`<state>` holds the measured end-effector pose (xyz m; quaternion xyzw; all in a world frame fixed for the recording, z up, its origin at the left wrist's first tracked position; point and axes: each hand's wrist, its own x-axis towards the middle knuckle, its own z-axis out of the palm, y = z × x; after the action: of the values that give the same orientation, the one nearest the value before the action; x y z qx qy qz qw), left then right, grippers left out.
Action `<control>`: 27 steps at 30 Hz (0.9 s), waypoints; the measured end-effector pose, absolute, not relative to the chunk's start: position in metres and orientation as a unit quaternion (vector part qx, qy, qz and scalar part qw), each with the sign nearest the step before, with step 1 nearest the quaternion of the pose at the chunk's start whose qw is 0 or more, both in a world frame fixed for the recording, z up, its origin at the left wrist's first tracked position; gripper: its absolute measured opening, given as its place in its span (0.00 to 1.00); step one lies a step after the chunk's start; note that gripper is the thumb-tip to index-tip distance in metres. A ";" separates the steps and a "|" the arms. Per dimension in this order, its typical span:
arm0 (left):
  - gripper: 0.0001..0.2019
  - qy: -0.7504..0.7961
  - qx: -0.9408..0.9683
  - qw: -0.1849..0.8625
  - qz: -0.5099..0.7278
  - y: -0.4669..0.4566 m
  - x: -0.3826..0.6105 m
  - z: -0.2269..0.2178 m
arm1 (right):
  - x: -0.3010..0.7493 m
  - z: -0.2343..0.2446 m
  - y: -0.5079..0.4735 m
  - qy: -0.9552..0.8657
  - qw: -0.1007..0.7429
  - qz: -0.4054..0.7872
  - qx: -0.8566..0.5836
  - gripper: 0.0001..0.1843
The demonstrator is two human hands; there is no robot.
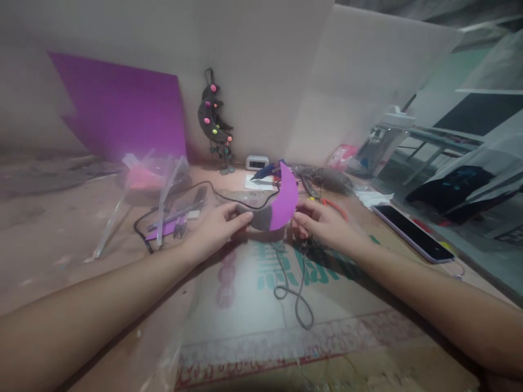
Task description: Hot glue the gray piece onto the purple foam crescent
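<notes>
A crescent-shaped cutout (285, 202), purple with a dark grey end, is held up above the table between my two hands. My left hand (231, 220) pinches its grey tip between thumb and fingers. At the crescent's right edge, my right hand (312, 220) is closed, thumb against fingers. A thin grey cord (300, 313) hangs or lies below the hands in a loose loop; its upper end is hidden. Just behind the crescent lies a blue tool (265, 171) that looks like a glue gun, partly covered by the cutout.
A decorated dark crescent ornament (210, 117) hangs on the wall beside a purple sheet (126, 109). A small white clock (257, 162), a grey yarn bundle (330, 179) and a phone (412, 234) lie around. Glue sticks (108, 231) and a black cable (212, 190) are at left.
</notes>
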<state>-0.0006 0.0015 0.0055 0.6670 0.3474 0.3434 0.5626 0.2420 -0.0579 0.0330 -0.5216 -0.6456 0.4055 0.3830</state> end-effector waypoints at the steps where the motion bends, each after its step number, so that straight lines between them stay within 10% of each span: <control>1: 0.13 0.345 0.680 0.550 0.339 0.001 0.000 0.007 | 0.239 0.033 -0.060 -0.648 0.383 0.398 -0.524 0.13; 14: 0.15 0.339 0.724 0.530 0.283 -0.005 -0.001 0.009 | 0.220 0.038 -0.077 -0.631 0.426 0.365 -0.536 0.14; 27: 0.19 0.359 0.705 0.495 0.358 0.003 0.000 0.008 | 0.193 0.050 -0.122 -0.943 0.105 0.119 -0.294 0.18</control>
<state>0.0003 0.0031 0.0082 0.7054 0.3591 0.3582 0.4951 0.1927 -0.1217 0.0505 -0.2935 -0.9426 0.1194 0.1055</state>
